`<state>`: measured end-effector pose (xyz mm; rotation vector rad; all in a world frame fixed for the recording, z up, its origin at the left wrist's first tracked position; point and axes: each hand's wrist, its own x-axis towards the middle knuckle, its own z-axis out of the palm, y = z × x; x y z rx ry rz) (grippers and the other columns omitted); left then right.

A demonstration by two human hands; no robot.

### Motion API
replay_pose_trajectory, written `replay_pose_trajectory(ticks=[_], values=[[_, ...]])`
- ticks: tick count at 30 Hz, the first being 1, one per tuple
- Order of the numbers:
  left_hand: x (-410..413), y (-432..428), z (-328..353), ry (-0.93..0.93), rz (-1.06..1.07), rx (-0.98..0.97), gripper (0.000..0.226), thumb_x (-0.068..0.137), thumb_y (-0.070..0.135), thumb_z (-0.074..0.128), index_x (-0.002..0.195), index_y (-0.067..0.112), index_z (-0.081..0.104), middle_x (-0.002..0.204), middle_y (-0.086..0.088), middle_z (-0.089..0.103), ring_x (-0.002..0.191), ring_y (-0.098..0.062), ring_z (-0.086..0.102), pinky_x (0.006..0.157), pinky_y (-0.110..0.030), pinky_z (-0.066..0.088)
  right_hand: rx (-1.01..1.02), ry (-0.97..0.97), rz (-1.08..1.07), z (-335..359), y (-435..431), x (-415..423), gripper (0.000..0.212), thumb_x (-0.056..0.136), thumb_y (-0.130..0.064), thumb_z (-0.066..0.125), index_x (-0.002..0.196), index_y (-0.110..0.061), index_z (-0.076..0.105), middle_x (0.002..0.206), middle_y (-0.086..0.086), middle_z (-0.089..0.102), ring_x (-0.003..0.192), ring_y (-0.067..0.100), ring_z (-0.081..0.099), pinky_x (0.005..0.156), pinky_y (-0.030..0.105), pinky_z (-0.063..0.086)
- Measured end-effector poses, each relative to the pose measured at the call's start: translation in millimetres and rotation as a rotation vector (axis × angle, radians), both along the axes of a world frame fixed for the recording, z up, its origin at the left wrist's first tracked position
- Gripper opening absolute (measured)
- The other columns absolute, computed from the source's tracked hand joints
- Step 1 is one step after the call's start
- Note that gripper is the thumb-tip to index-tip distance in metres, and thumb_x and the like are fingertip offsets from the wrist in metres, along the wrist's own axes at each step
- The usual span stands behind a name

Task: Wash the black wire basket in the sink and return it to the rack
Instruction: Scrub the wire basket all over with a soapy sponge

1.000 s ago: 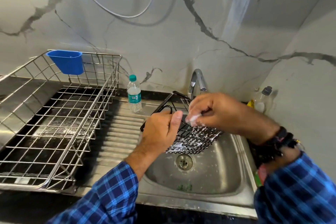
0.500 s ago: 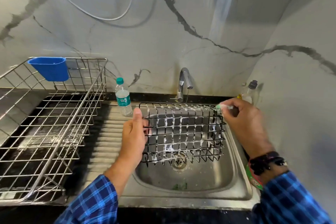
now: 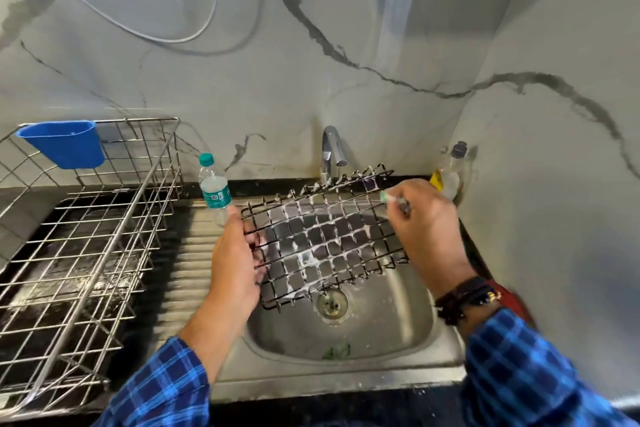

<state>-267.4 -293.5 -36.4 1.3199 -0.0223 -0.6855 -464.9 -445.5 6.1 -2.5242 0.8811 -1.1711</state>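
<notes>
1. The left hand grips the left edge of the black wire basket. Its thumb points up along the near side and its fingers curl behind the mesh.
2. The left forearm rises from the lower left, bare from the wrist down to a blue checked sleeve.
3. The right hand sits at the basket's upper right corner, its back toward the camera. Its curled fingers pinch a small pale green-tipped item.
4. The right wrist wears dark bands, and its forearm enters from the lower right.
5. The 2 hands are apart, with the basket between them.
</notes>
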Motion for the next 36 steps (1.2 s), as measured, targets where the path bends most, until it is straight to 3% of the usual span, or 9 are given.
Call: replay_pose_trajectory(ticks=[6,9,12,17,21,24,28,32,36], values=[[-4.0,-0.9,-0.4,0.057,-0.008,-0.069,0.034,0.105,0.047,0.042,0.089,0.022,0.058,0.047,0.008,0.058,0.030,-0.003,0.042,0.028,-0.013,0.026,-0.065,0.109,0.137,-6.7,34.4,5.0,0.017,0.085,0.002,0.072,0.089,-0.013,0.064,0.085,-0.002,0.064,0.075,0.010,0.059,0.072,0.023,0.056],[2.5,4.2,-9.7,0.070,0.001,-0.060,0.038,0.102,0.053,0.045,0.088,0.021,0.060,0.054,0.008,0.059,0.037,-0.006,0.043,0.031,-0.016,0.029,0.012,-0.075,-0.059,2.4,3.6,-11.8,0.010,0.092,-0.002,0.068,0.091,-0.012,0.065,0.087,0.000,0.065,0.070,0.009,0.061,0.066,0.030,0.060],[5.5,10.3,-18.9,0.118,0.003,-0.020,0.043,0.096,0.062,0.050,0.083,0.024,0.066,0.064,0.004,0.062,0.045,-0.012,0.052,0.037,-0.018,0.039,0.136,-0.102,-0.145,22.9,-16.7,-15.4,0.012,0.097,-0.017,0.062,0.106,-0.012,0.068,0.102,-0.002,0.067,0.080,0.002,0.063,0.077,0.028,0.061],[0.2,12.3,-27.6,0.173,-0.020,-0.064,0.041,0.091,0.063,0.056,0.086,0.023,0.067,0.067,0.005,0.063,0.039,-0.008,0.056,0.037,-0.016,0.044,0.276,-0.062,0.097,37.6,-18.7,-3.0,0.021,0.096,-0.020,0.066,0.115,-0.021,0.073,0.108,-0.015,0.066,0.098,0.001,0.064,0.092,0.023,0.056],[6.0,14.6,-32.7,0.190,0.017,-0.026,0.050,0.091,0.067,0.054,0.100,0.021,0.068,0.071,0.003,0.066,0.052,-0.015,0.059,0.048,-0.025,0.048,0.124,-0.056,0.136,20.7,-4.8,-26.0,0.015,0.093,-0.021,0.068,0.106,-0.026,0.075,0.099,-0.024,0.063,0.094,-0.012,0.061,0.079,0.002,0.045],[13.4,13.6,-37.5,0.189,0.043,-0.026,0.055,0.089,0.070,0.053,0.111,0.021,0.062,0.075,0.002,0.060,0.053,-0.016,0.057,0.046,-0.026,0.045,0.086,-0.060,0.179,2.9,0.3,-43.2,0.018,0.088,-0.010,0.071,0.101,-0.019,0.079,0.096,-0.013,0.071,0.089,-0.004,0.066,0.078,0.009,0.052],[5.1,4.8,-40.2,0.226,0.020,-0.012,0.047,0.095,0.064,0.050,0.081,0.023,0.066,0.065,0.003,0.061,0.051,-0.014,0.053,0.044,-0.024,0.041,0.124,-0.183,0.139,10.3,-5.7,-35.6,0.015,0.090,-0.009,0.073,0.100,-0.018,0.079,0.096,-0.007,0.073,0.088,0.005,0.069,0.077,0.016,0.055],[-1.8,-3.0,-38.0,0.268,0.036,-0.038,0.039,0.098,0.056,0.051,0.084,0.023,0.067,0.067,0.004,0.062,0.056,-0.014,0.055,0.050,-0.027,0.046,0.087,-0.169,0.180,16.7,1.5,-14.4,0.013,0.091,-0.008,0.072,0.102,-0.013,0.078,0.098,-0.005,0.072,0.082,0.004,0.065,0.072,0.009,0.049],[2.6,-3.8,-39.0,0.277,0.036,-0.106,0.044,0.097,0.056,0.051,0.062,0.029,0.055,0.052,0.008,0.050,0.037,-0.010,0.046,0.039,-0.020,0.037,-0.091,-0.182,0.044,-14.7,2.8,-28.5,0.015,0.085,0.000,0.075,0.096,-0.009,0.078,0.098,-0.001,0.072,0.092,0.009,0.067,0.085,0.024,0.056]])
